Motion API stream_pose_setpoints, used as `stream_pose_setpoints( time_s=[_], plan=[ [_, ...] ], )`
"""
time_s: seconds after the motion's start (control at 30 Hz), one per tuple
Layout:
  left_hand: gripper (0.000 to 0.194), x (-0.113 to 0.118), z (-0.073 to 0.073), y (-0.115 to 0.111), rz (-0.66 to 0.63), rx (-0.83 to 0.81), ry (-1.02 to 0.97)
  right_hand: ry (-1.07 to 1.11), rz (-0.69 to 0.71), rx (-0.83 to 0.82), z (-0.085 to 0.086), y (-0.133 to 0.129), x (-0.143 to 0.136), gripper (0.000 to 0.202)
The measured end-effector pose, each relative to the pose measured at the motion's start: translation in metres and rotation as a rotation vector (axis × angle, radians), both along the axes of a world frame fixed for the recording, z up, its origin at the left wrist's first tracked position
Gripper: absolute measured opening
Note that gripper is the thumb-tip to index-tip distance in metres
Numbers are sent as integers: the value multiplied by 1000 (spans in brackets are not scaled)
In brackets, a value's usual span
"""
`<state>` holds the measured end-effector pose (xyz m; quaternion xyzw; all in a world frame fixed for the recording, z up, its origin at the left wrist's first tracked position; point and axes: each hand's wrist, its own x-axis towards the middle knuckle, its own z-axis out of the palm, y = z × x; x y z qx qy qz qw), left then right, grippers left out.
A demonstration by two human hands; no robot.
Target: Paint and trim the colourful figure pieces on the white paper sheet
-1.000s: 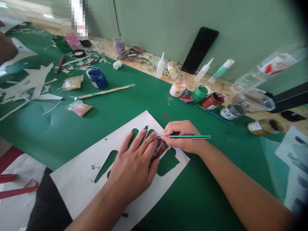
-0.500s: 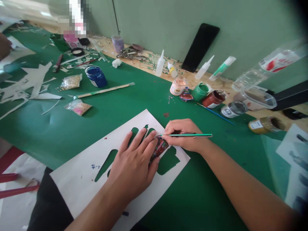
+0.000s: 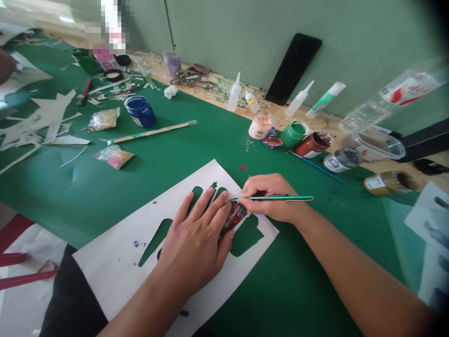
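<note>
A white paper sheet [image 3: 115, 262] with several cut-out openings lies on the green table, tilted. Flat across its middle rests my left hand [image 3: 199, 234], fingers spread. Beneath and beside the index finger and thumb is a small dark painted piece [image 3: 235, 215] with red, blue and green patches, partly covered by the hand. My right hand [image 3: 268, 194] pinches a slim green pen-like tool [image 3: 294, 198] with a metal clip, held almost level. Its tip points left at the painted piece's upper edge, close to my left index fingertip. The tip is too small to make out.
Open paint jars, including a green one [image 3: 293, 135] and a gold one [image 3: 389, 181], line the back right. A blue brush [image 3: 317, 166] lies before them. Left are a blue paint jar [image 3: 140, 111], a long brush [image 3: 152, 133], bead bags and paper scraps [image 3: 52, 121].
Both hands hold nearly the same pose. The whole view has shifted very slightly, and the green tool sits a touch farther right.
</note>
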<state>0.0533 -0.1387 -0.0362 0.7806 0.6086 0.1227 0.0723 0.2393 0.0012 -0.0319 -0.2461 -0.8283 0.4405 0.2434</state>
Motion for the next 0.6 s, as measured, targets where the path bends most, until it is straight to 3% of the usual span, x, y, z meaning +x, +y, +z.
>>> stream_pose_setpoints(
  time_s=[0.6],
  plan=[
    [48, 1, 0, 0, 2, 9, -5, -25, -9, -12, 1, 0, 2, 17]
  ],
)
